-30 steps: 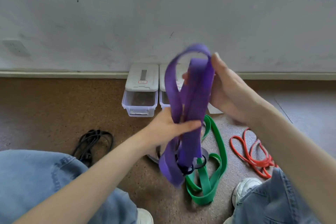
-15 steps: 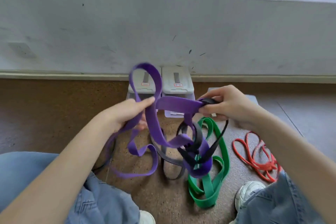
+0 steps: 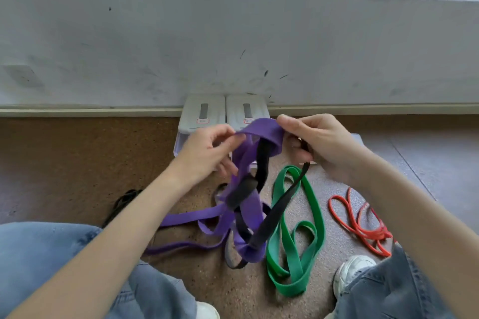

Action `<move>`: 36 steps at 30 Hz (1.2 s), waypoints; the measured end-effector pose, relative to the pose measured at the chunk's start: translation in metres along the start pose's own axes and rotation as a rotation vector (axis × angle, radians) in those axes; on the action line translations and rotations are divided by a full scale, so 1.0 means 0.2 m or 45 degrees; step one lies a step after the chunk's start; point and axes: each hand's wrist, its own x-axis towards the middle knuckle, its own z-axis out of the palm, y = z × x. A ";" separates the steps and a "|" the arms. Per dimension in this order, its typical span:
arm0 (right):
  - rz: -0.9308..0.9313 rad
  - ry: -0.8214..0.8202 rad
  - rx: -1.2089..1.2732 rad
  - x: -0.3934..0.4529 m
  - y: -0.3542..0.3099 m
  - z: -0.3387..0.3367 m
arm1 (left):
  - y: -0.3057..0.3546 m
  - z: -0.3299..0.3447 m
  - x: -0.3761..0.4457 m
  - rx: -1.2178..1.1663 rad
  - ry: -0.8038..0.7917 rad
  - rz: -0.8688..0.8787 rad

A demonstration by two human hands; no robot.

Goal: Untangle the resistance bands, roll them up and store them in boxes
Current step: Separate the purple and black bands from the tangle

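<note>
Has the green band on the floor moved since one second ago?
No. The green band lies in the same loops between the red band and the purple tangle.

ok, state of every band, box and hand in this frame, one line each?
purple band: held up by both hands, tangled with the black one
black band: tangled, one end in the right hand
green band: loose on floor
red band: loose on floor
left box: lid on
right box: lid on
left hand: pinches purple band
right hand: grips purple and black bands
</note>
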 end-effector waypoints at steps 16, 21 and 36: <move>0.228 0.000 0.426 0.06 0.09 -0.01 | 0.02 -0.08 0.04 0.130 0.422 -0.140; 0.038 -0.262 0.470 0.04 -0.02 0.04 | -0.20 0.13 -0.08 -0.023 -0.446 -0.610; -0.059 -0.601 0.624 -0.01 -0.05 0.00 | -0.26 0.30 -0.04 0.069 -0.145 -0.095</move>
